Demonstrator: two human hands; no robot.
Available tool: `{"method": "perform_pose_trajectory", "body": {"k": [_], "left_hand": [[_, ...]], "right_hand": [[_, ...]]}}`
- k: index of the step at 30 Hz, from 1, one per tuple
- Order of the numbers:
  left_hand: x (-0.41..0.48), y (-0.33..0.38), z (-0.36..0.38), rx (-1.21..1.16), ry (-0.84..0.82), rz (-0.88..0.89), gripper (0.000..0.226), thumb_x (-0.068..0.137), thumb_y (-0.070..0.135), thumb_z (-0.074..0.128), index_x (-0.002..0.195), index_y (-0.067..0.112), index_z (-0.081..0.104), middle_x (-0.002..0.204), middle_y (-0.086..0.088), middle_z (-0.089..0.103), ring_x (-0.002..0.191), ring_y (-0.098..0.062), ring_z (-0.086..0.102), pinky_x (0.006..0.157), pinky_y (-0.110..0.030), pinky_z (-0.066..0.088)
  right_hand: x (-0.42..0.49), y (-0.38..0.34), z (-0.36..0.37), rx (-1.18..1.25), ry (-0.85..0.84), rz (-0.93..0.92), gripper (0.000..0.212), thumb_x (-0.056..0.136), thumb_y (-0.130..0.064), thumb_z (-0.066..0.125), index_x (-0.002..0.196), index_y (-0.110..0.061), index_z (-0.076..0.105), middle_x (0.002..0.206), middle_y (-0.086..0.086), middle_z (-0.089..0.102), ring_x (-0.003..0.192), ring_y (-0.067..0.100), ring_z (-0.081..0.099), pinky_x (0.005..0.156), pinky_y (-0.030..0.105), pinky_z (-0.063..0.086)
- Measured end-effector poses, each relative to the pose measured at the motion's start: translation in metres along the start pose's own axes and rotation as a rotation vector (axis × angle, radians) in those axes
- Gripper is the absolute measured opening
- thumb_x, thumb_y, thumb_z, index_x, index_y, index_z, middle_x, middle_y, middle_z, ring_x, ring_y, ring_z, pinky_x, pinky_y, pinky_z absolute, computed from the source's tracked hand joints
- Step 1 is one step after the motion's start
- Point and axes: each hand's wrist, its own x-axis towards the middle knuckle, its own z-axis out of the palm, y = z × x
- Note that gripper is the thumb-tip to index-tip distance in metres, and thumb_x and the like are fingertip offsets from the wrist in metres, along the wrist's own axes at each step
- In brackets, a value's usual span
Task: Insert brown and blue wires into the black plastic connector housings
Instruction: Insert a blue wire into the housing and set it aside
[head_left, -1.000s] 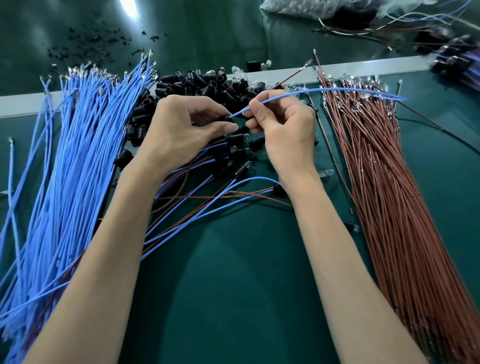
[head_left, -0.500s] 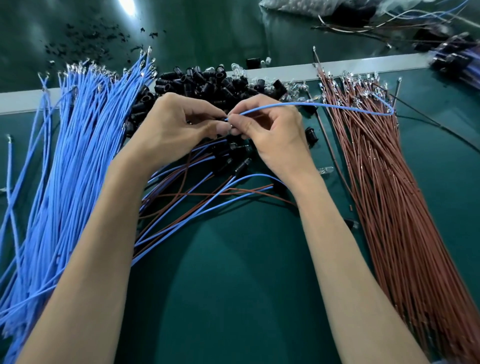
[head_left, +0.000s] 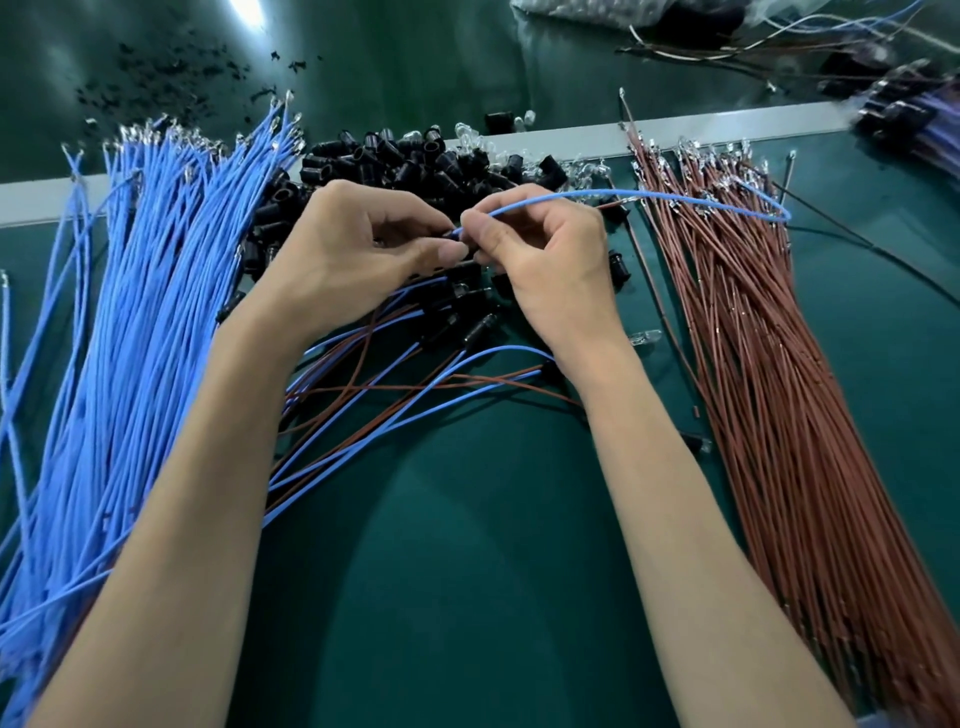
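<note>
Both hands worked blue wire (head_left: 623, 193) and black housing (head_left: 451, 235)
The right hand (head_left: 550, 260) pinched the wire's end; the left hand (head_left: 353, 254) gripped the mostly hidden housing above the heap of housings (head_left: 405, 156).

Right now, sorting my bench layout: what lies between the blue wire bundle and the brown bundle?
Head view: black housings pile, loose wired assemblies, left hand, right hand.

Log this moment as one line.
right hand pinches blue wire | left hand pinches black housing, mostly hidden | brown wire bundle untouched
</note>
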Motion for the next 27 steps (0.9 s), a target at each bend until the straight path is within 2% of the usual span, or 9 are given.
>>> {"method": "perform_pose_trajectory", "body": {"k": [4, 8, 12, 15, 18, 21, 24, 27], "left_hand": [[0.0003, -0.0021, -0.0012, -0.015, -0.002, -0.007, 0.016, 0.08, 0.022, 0.075, 0.095, 0.017, 0.074, 0.085, -0.008, 0.073, 0.072, -0.005, 0.059, 0.074, -0.025, 0.051], [0.0001, -0.0029, -0.0014, -0.068, -0.024, 0.003, 0.008, 0.084, 0.02, 0.071, 0.092, 0.022, 0.072, 0.079, 0.005, 0.072, 0.072, -0.001, 0.065, 0.075, -0.014, 0.052], [0.0009, -0.0043, -0.0013, -0.05, -0.065, 0.019, 0.009, 0.091, 0.016, 0.063, 0.09, 0.022, 0.07, 0.077, 0.0, 0.071, 0.068, -0.005, 0.061, 0.069, -0.014, 0.05], [0.0013, -0.004, 0.0002, -0.05, -0.075, 0.012, 0.01, 0.093, 0.016, 0.059, 0.094, 0.019, 0.068, 0.078, -0.002, 0.07, 0.067, -0.006, 0.06, 0.068, -0.014, 0.05], [0.0013, -0.0033, 0.0012, -0.103, -0.056, -0.008, 0.006, 0.087, 0.023, 0.065, 0.093, 0.021, 0.066, 0.078, 0.003, 0.07, 0.07, -0.003, 0.064, 0.07, -0.014, 0.051], [0.0017, -0.0053, 0.0009, -0.052, -0.045, -0.018, 0.017, 0.077, 0.026, 0.075, 0.09, 0.018, 0.067, 0.08, 0.003, 0.068, 0.069, -0.003, 0.059, 0.07, -0.014, 0.049], [0.0024, -0.0072, -0.0004, -0.001, -0.028, -0.026, 0.014, 0.08, 0.021, 0.075, 0.091, 0.016, 0.068, 0.08, -0.004, 0.068, 0.07, -0.008, 0.057, 0.07, -0.019, 0.048], [0.0017, -0.006, -0.0016, -0.029, -0.023, -0.017, 0.009, 0.082, 0.021, 0.073, 0.09, 0.018, 0.069, 0.075, -0.001, 0.068, 0.066, -0.004, 0.058, 0.068, -0.018, 0.048]], "right_hand": [[0.0012, 0.0006, -0.0007, 0.005, -0.036, 0.016, 0.022, 0.08, -0.019, 0.072, 0.065, -0.032, 0.066, 0.062, -0.016, 0.064, 0.067, 0.01, 0.061, 0.079, 0.043, 0.055], [0.002, 0.0014, -0.0013, 0.031, -0.006, 0.02, 0.022, 0.081, -0.017, 0.072, 0.065, -0.031, 0.066, 0.062, -0.015, 0.064, 0.063, 0.007, 0.062, 0.071, 0.034, 0.054], [0.0011, 0.0011, -0.0013, 0.007, -0.028, 0.017, 0.021, 0.081, -0.018, 0.072, 0.066, -0.031, 0.066, 0.065, -0.014, 0.065, 0.066, 0.009, 0.063, 0.077, 0.041, 0.056], [0.0005, 0.0014, -0.0018, 0.015, -0.038, 0.029, 0.02, 0.081, -0.018, 0.072, 0.066, -0.031, 0.067, 0.063, -0.016, 0.064, 0.065, 0.005, 0.059, 0.076, 0.039, 0.055], [0.0009, 0.0021, -0.0021, 0.021, 0.029, 0.034, 0.022, 0.081, -0.018, 0.073, 0.065, -0.031, 0.066, 0.061, -0.019, 0.062, 0.063, 0.004, 0.056, 0.073, 0.036, 0.052], [0.0014, 0.0011, -0.0013, 0.041, 0.068, 0.025, 0.02, 0.081, -0.018, 0.073, 0.067, -0.03, 0.066, 0.06, -0.022, 0.06, 0.061, 0.002, 0.054, 0.071, 0.033, 0.048], [0.0013, 0.0018, -0.0002, 0.065, 0.059, 0.037, 0.019, 0.08, -0.017, 0.074, 0.067, -0.029, 0.068, 0.059, -0.022, 0.06, 0.059, 0.001, 0.051, 0.069, 0.03, 0.044], [0.0014, 0.0039, -0.0003, 0.07, 0.032, 0.089, 0.017, 0.079, -0.02, 0.075, 0.066, -0.028, 0.069, 0.06, -0.02, 0.06, 0.064, 0.005, 0.052, 0.072, 0.034, 0.047]]}}
